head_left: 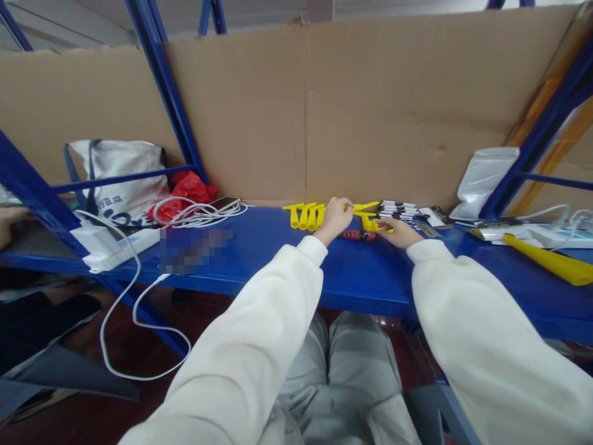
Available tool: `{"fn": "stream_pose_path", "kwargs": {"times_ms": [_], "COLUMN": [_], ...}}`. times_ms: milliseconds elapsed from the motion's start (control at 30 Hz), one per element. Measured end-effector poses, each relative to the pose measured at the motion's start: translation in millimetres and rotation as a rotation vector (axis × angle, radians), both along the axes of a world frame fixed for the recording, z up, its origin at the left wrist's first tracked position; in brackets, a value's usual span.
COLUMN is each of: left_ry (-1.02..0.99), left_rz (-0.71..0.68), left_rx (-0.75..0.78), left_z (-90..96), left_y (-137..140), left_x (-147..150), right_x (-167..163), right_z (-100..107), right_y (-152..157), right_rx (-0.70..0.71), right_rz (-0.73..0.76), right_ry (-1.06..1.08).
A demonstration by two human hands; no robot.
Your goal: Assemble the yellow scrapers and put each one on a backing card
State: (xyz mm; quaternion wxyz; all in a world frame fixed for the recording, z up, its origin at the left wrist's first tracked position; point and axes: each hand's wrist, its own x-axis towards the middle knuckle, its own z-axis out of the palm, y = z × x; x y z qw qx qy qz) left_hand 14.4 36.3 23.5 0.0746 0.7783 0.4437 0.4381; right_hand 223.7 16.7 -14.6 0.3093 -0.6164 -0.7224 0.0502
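My left hand point(337, 216) is over the blue shelf top point(278, 262), its fingers drawn together among yellow plastic pieces; whatever is between them is hidden. On its left stands a row of several yellow T-shaped pieces point(303, 217) with round open ends. My right hand point(397, 232) pinches a yellow plastic piece point(369, 222) at its near end. Between the hands, in front of the pieces, lies a red and black tool handle point(359, 235). Long yellow strips point(368, 207) lie behind the fingers.
White and black small packs point(398, 211) lie beyond my right hand. A yellow cone-shaped piece point(551, 259) is at far right. Left are a power strip point(123, 250), coiled white cable point(208, 213), red bag point(189, 188) and cloth bag point(125, 173). Cardboard point(370, 111) walls the back.
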Motion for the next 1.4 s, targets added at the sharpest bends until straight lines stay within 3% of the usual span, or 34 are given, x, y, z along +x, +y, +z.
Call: {"fn": "stream_pose_path", "kwargs": {"times_ms": [200, 300, 433, 567, 833, 967, 1033, 1133, 1300, 1400], "left_ry": [-0.135, -0.094, 0.079, 0.241, 0.304, 0.294, 0.294, 0.317, 0.380, 0.392], "left_rz": [-0.347, -0.417, -0.333, -0.214, -0.031, 0.022, 0.073, 0.144, 0.172, 0.150], "left_rx": [0.207, 0.222, 0.071, -0.087, -0.114, -0.139, -0.174, -0.246, -0.299, -0.298], "left_z": [-20.0, -21.9, -18.4, -19.0, -18.7, -14.8, -13.5, -12.8, -14.2, -14.7], "left_y": [-8.1, -15.4, -30.2, -35.4, -30.7, -32.4, -31.8, -29.9, -29.0, -29.4], "left_x": [-2.6, -1.7, -4.9, -7.7, -10.4, -13.3, -15.5, -19.1, -21.3, -20.7], "right_x": [7.3, 11.2, 9.7, -0.4, -23.1, -23.3, -16.1, 2.1, 31.0, 42.7], "right_z": [-3.1, 1.2, 6.4, 6.9, 4.9, 5.8, 8.9, 17.4, 32.6, 31.4], "right_y": [10.9, 14.8, 12.2, 1.6, -12.3, -10.3, -9.8, -13.4, -33.1, -41.9], "right_rx": [0.192, 0.318, 0.340, 0.288, 0.183, 0.178, 0.217, 0.259, 0.124, -0.010], "right_rz": [-0.031, -0.049, -0.055, 0.003, 0.254, 0.245, 0.153, -0.109, -0.636, -0.826], "right_ry": [0.396, 0.541, 0.596, 0.476, 0.118, 0.084, 0.081, 0.063, 0.067, 0.095]}}
